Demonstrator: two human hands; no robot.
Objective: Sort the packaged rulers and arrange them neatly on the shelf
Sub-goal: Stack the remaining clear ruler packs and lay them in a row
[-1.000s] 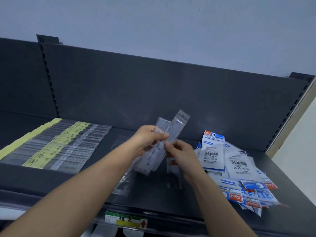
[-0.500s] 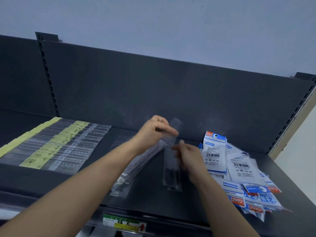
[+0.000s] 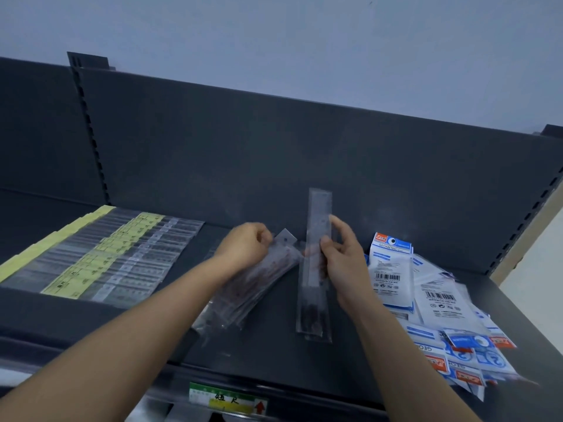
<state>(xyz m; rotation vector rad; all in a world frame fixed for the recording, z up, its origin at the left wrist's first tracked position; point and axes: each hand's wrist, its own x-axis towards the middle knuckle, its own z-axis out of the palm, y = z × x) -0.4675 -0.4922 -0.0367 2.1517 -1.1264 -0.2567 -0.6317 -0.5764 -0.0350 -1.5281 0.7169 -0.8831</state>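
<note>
Your left hand (image 3: 243, 249) curls its fingers (image 3: 264, 236) round a bundle (image 3: 259, 287) of clear ruler packs, slanted low over the shelf (image 3: 274, 354). Your right hand (image 3: 342, 263) pinches a single ruler pack (image 3: 313, 300) just right of it. A sorted row (image 3: 122, 254) lies left; blue-white packs (image 3: 432, 300) are piled right.

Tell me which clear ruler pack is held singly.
The long pack pinched by the right hand, held nearly upright alone. The left hand grips a slanted bundle of several; the others lie flat in a row at the left.
</note>
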